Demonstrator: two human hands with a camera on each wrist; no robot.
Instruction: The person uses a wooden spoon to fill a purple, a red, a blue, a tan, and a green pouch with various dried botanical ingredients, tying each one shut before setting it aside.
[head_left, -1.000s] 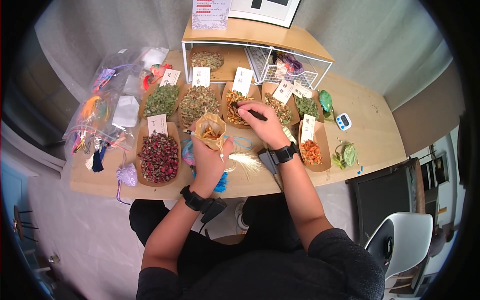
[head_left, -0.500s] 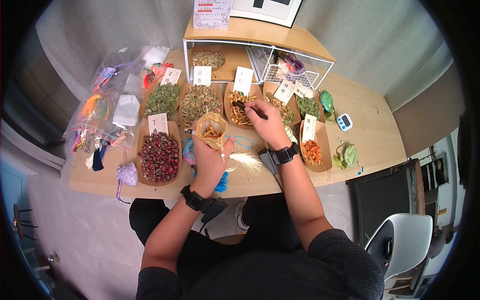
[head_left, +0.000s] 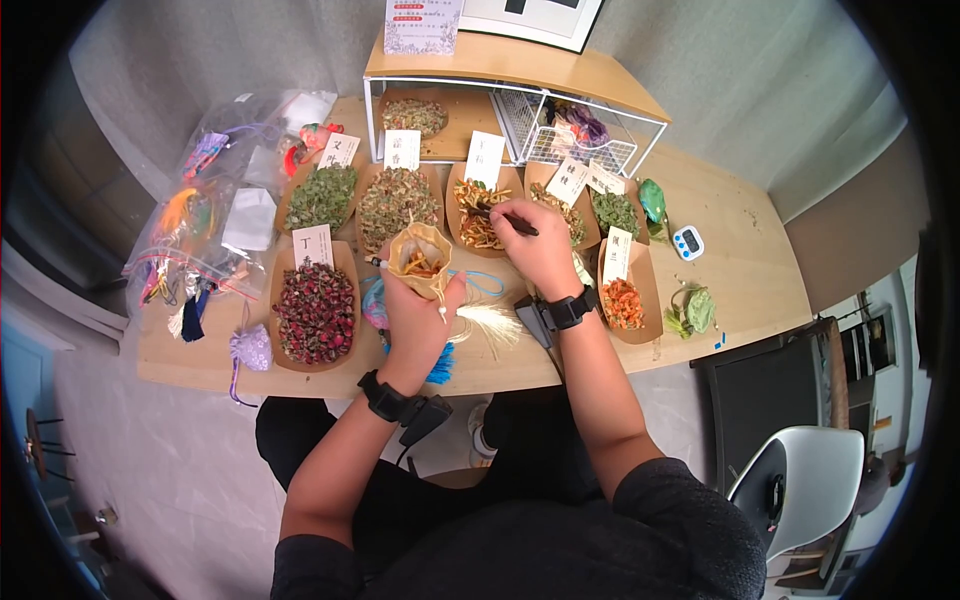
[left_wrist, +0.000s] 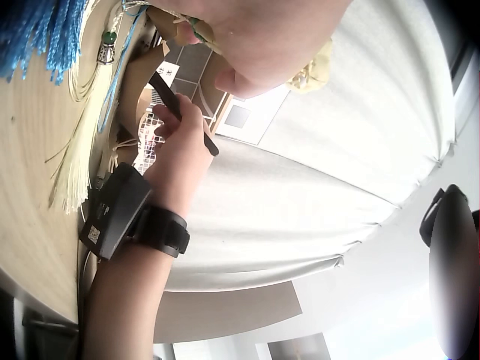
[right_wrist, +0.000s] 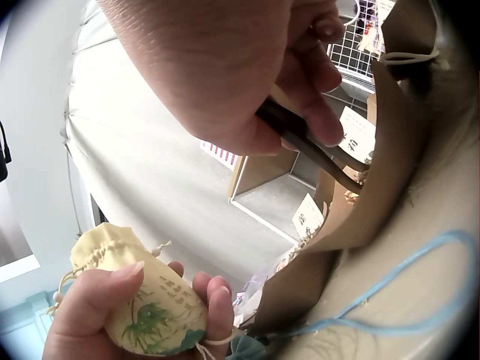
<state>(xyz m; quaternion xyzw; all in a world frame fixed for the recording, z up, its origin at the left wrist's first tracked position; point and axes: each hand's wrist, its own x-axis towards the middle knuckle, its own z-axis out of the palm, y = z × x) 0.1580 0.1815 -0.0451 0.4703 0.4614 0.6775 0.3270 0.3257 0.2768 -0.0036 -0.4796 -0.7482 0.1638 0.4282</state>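
My left hand (head_left: 418,328) grips a pale yellow drawstring pouch (head_left: 421,262), its mouth facing up with yellowish dried pieces inside. The right wrist view shows green plants printed on the pouch (right_wrist: 154,311) and the left thumb across its front. My right hand (head_left: 545,255) pinches dark tweezers (right_wrist: 319,154). Their tips reach into a brown paper tray (head_left: 514,182) of yellow-orange dried flowers (head_left: 478,228), behind a white label card. In the left wrist view, the right hand (left_wrist: 182,146) shows beyond the left hand (left_wrist: 262,37).
Around it stand more paper trays, with dark red buds (head_left: 316,312), green leaves (head_left: 322,197) and orange petals (head_left: 623,303). A blue tassel (head_left: 440,364) and a cream tassel (head_left: 487,325) lie near the left hand. A shelf (head_left: 500,65) stands behind; a timer (head_left: 687,243) sits right.
The right hand with the tweezers has shifted slightly to the right over the yellow-orange flower tray. The left hand keeps the pouch in nearly the same place.
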